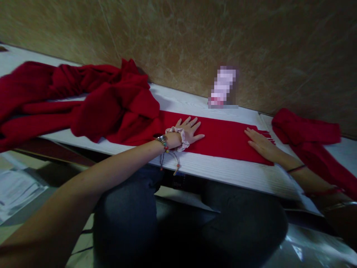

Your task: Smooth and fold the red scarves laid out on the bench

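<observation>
A red scarf point(223, 137) lies flat along the white table, its fringed end at the right. My left hand point(190, 131) rests palm down on the cloth with fingers spread; a scrunchie point(182, 137) and a beaded bracelet point(164, 143) circle that wrist. Near the fringe point(266, 134), my right hand point(260, 143) presses flat on the scarf's end, fingers stretched out. To the left the red cloth runs into a bunched heap point(117, 108); where one piece stops and another starts, I cannot tell.
A folded red cloth point(304, 128) lies at the table's right, hanging toward the front edge. Against the tiled wall point(178, 41) stands a blurred-out phone-shaped object point(223, 85). The white table point(223, 169) is narrow, with my knees below it. Clear plastic packaging point(19, 190) sits at lower left.
</observation>
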Tool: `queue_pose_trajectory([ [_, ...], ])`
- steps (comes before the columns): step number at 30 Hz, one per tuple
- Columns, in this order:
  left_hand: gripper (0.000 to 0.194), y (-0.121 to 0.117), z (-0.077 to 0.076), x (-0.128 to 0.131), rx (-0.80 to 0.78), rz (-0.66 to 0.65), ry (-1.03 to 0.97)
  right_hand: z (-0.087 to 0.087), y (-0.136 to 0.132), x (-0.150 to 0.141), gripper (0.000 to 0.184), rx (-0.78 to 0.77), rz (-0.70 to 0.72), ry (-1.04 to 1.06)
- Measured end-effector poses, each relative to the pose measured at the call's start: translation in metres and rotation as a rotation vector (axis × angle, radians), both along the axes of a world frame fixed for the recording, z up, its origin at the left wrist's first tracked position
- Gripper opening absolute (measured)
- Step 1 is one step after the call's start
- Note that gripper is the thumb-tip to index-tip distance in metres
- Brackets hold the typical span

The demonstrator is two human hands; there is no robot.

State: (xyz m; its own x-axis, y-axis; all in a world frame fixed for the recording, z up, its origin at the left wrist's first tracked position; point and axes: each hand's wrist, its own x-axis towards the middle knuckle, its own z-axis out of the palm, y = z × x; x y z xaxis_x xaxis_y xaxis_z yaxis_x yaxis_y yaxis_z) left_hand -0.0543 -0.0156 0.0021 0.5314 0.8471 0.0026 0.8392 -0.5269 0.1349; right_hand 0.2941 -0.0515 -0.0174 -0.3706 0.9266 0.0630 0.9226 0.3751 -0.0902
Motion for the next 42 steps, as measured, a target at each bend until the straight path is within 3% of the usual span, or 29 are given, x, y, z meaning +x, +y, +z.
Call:
queue_pose_trajectory([
  [4, 0.06, 0.004, -0.006, -0.005, 0.034, 0.014, -0.006, 0.003, -0.002, -0.001, 0.057, -0.002, -0.01, -0.044],
  [8, 0.059, 0.002, -0.004, -0.006, 0.013, 0.027, -0.002, 0.017, 0.0, -0.012, 0.054, 0.029, -0.012, -0.184],
  [11, 0.059, -0.001, 0.0, -0.006, 0.001, 0.031, -0.001, 0.035, 0.006, -0.039, 0.055, 0.135, 0.019, -0.22],
  [14, 0.059, -0.002, 0.001, -0.005, 0.008, 0.035, 0.001, 0.048, 0.016, -0.083, 0.058, 0.169, 0.035, -0.111],
  [17, 0.059, -0.001, 0.0, -0.004, 0.019, 0.031, 0.005, 0.044, 0.028, -0.126, 0.062, 0.113, 0.068, -0.057],
  [20, 0.06, -0.001, -0.001, -0.005, 0.019, 0.033, 0.006, 0.025, 0.037, -0.147, 0.061, 0.046, 0.083, -0.036],
  [25, 0.058, 0.001, -0.003, -0.008, 0.03, 0.024, 0.009, 0.003, 0.044, -0.142, 0.055, 0.037, 0.078, -0.008],
  [31, 0.058, 0.016, -0.009, -0.028, 0.014, 0.095, 0.038, 0.008, 0.043, -0.141, 0.056, 0.024, 0.076, -0.026],
  [37, 0.061, 0.03, -0.024, -0.073, 0.085, 0.141, 0.019, 0.01, 0.042, -0.142, 0.055, 0.014, 0.085, -0.014],
  [42, 0.056, 0.024, -0.016, -0.091, 0.105, 0.141, 0.048, 0.011, 0.041, -0.143, 0.056, 0.022, 0.092, -0.012],
])
